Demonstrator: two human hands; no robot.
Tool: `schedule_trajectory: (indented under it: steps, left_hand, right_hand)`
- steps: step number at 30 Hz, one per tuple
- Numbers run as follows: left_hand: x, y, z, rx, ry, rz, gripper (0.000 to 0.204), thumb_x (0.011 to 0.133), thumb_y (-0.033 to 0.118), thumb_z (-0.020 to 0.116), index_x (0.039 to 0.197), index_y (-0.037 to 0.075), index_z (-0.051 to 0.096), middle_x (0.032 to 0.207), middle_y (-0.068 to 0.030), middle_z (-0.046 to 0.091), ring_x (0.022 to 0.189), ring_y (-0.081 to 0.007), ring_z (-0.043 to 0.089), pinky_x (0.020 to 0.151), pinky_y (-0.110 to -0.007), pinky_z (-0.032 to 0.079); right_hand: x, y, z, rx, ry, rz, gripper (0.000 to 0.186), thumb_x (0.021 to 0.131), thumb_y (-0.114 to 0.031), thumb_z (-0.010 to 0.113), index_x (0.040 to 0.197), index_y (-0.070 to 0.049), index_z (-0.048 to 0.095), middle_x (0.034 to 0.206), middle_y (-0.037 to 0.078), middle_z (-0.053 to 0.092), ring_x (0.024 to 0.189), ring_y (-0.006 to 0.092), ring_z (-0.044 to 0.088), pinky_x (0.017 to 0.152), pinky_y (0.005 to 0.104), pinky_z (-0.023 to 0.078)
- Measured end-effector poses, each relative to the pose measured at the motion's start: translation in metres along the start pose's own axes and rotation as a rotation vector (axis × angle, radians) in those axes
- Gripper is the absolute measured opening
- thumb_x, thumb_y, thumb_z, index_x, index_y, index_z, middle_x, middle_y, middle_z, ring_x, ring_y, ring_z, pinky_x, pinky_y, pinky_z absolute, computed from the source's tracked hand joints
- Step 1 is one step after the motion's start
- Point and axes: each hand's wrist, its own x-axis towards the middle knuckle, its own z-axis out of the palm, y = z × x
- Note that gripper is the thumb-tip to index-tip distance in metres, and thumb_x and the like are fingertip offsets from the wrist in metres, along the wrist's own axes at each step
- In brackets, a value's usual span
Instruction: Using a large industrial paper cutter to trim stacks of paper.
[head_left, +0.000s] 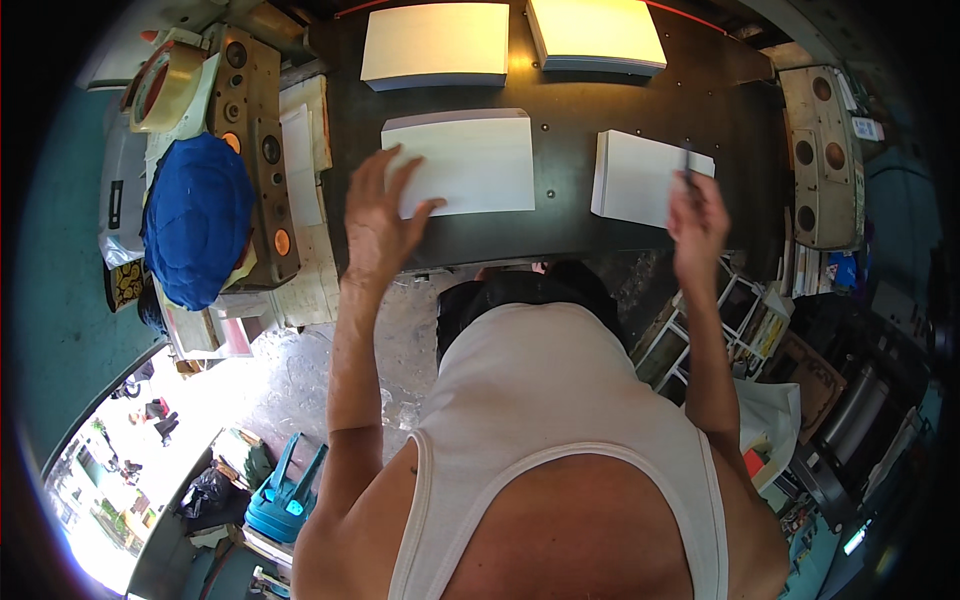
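My left hand (383, 222) has its fingers spread at the left edge of a thick stack of white paper (475, 165); whether the fingertips touch it I cannot tell. To the right, a second white paper stack (635, 175) lies slightly turned on the dark table (565, 210). Over its right end, my right hand (702, 222) is closed round a slim dark pen-like tool (688, 165), which points away from me. The tool's exact kind is blurred.
Two more paper stacks (435, 42) (597, 38) lie along the table's far side. A control panel with round dials (262, 170) and a blue cloth bundle (198, 220) flank the left. Another panel with knobs (822, 155) borders the right. A white wire rack (735, 310) stands below it.
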Motion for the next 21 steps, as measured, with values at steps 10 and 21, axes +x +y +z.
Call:
schedule_trajectory:
  steps: [10, 21]
  left_hand:
    - [-0.010, 0.046, 0.046, 0.383, -0.457, 0.110, 0.051, 0.076, 0.036, 0.079, 0.120, 0.016, 0.063, 0.132, -0.0033, 0.055, 0.125, -0.0220, 0.052, 0.106, -0.045, 0.040]
    - [-0.007, 0.058, 0.042, 0.329, -0.380, 0.011, 0.045, 0.071, 0.021, 0.085, 0.110, 0.009, 0.066, 0.126, -0.0094, 0.060, 0.111, -0.0307, 0.063, 0.090, -0.041, 0.054]
  right_hand:
    - [0.008, 0.104, -0.221, -0.104, 0.539, 0.186, 0.016, 0.100, -0.027, 0.061, 0.102, -0.012, 0.065, 0.066, -0.004, 0.055, 0.051, 0.0035, 0.044, 0.043, 0.0214, 0.031]
    - [0.078, 0.190, -0.271, -1.091, 0.580, 0.071, 0.045, 0.094, -0.050, 0.055, 0.087, -0.008, 0.071, 0.066, 0.013, 0.065, 0.067, 0.0347, 0.066, 0.065, 0.0483, 0.051]
